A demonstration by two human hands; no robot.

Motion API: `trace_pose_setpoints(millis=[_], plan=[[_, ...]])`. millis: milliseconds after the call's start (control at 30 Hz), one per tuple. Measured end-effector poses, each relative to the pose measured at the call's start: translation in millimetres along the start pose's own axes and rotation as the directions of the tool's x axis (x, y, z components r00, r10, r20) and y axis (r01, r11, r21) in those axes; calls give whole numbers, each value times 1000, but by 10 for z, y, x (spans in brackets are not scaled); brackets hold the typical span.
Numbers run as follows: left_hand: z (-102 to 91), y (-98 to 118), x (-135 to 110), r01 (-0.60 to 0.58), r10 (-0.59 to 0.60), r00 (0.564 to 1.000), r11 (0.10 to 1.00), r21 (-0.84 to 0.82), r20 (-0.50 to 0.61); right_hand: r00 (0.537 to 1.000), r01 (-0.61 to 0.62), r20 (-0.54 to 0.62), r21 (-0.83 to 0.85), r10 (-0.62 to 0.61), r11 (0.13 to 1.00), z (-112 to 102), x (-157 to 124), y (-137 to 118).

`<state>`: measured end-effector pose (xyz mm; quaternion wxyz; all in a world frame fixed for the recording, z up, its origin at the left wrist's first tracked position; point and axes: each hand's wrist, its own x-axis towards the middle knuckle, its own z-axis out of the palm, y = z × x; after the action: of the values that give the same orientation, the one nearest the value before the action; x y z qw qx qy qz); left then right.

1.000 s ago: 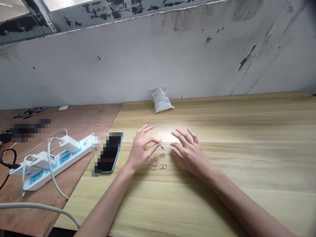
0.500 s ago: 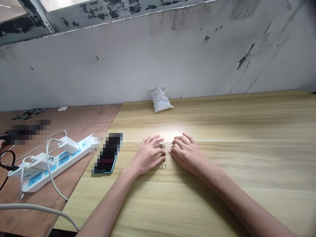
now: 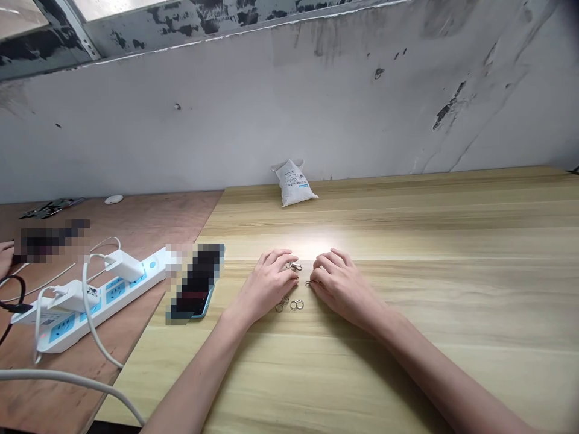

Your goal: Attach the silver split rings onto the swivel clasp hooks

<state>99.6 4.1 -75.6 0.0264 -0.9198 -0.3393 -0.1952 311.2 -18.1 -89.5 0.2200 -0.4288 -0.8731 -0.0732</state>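
Note:
My left hand [image 3: 268, 286] rests on the light wooden table, its thumb and forefinger closed together; whether something is between them is hidden. A small metal swivel clasp [image 3: 295, 266] shows just by its upper fingertips. Across a narrow gap, my right hand [image 3: 338, 282] has its fingers curled and pinches a small metal piece [image 3: 308, 283], of which only the tip pokes out to the left. Below the left thumb lie a pair of metal rings [image 3: 297, 305] and, closer to the palm, several more small rings [image 3: 279, 306].
A phone [image 3: 199, 283], partly blurred out, lies left of my hands. A white power strip [image 3: 102, 304] with chargers and cables sits on the adjoining brown table. Against the wall stands a white packet [image 3: 295, 184]. Part of another person's hand [image 3: 5, 256] shows at the far left.
My left thumb and forefinger have come together, uncovering more rings below them. My right fingers have curled in tighter, and the metal piece in them has dropped slightly and turned.

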Motion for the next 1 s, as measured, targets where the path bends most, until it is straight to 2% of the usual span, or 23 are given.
trace_pose_setpoints(millis=[100, 300, 433, 600, 1000], plan=[[0, 42, 18, 19, -19, 1000, 1000, -23, -5, 1000, -2, -10, 11, 2, 1000, 1, 0, -6], [-12, 67, 21, 192, -208, 978, 928, -320, -15, 1000, 2, -18, -40, -3, 999, -19, 8, -41], [-22, 55, 22, 225, -255, 967, 885, -407, -20, 1000, 6, -20, -61, -8, 998, -44, 11, -58], [-4, 34, 10, 202, -229, 973, 904, -376, -27, 996, -43, -76, -16, 41, 999, -36, 14, -42], [-38, 51, 13, 209, -234, 969, 950, -232, -85, 980, -48, -189, 50, 56, 998, -42, 9, 23]])
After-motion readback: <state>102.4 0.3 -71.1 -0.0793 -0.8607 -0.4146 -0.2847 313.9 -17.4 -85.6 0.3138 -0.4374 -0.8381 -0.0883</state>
